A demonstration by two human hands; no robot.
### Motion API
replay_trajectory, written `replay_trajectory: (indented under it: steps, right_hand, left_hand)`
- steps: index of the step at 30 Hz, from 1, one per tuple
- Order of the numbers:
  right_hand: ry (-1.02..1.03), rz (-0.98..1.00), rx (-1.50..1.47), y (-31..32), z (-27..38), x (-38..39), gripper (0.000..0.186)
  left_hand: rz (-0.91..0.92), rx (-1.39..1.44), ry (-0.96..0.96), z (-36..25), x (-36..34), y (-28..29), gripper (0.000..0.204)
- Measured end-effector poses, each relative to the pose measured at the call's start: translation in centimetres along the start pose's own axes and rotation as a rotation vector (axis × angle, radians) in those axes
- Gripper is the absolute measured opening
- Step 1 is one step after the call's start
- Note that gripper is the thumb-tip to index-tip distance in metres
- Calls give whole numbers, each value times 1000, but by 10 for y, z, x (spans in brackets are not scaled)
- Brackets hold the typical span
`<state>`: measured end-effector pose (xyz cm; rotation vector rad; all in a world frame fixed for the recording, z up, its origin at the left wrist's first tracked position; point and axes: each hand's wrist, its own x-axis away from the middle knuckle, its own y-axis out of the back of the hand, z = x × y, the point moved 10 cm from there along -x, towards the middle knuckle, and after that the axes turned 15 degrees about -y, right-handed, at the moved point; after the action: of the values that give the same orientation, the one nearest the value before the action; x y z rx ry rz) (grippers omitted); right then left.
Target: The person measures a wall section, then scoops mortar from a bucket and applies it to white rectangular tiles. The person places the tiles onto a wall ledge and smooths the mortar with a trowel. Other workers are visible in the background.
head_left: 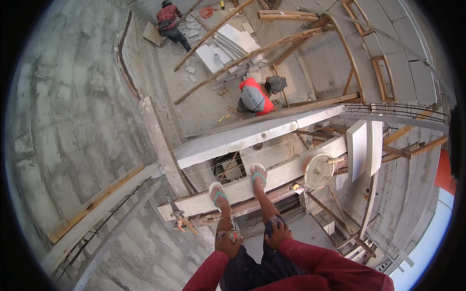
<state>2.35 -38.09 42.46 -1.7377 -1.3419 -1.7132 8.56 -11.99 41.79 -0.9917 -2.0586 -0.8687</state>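
My left hand [228, 244] rests on my left knee, its fingers draped over it. Beside those fingers is a small patterned patch [235, 236] that I cannot make out. Across my right knee lies my right hand [278, 234], fingers apart and holding nothing. Both feet, in white and green flip-flops [258, 173], stand on a narrow pale plank [284, 177]. Right of my feet, a round bucket [320, 170] of grey mortar sits on the plank with a wooden handle [336, 159] sticking out over its rim. A row of white blocks [252, 136] runs just beyond the plank.
Gaps drop away beside the plank. A clamp-like metal tool [176, 209] hangs at its left end. White panels [364, 148] stand right of the bucket. Below, one person in grey and red [255, 97] crouches, another [170, 22] bends near stacked slabs [235, 41]. Wooden poles [252, 56] cross above.
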Motion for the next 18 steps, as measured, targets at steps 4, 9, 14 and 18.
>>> replay_trajectory:
  steps: [4, 9, 14, 18]
  right_hand:
    - [1, -36, -10, 0, -2, 0, 87]
    - [8, -43, -45, -2, -4, 0, 86]
    - [7, -34, -64, -2, -6, -1, 87]
    - [-3, -23, -75, -1, -7, -1, 87]
  left_hand:
    - [7, -6, 3, -2, -2, 1, 73]
    - [42, -29, 8, -3, -6, -2, 74]
    - [36, -32, -1, -2, -9, -4, 75]
    - [37, -41, 8, 2, -8, -7, 76]
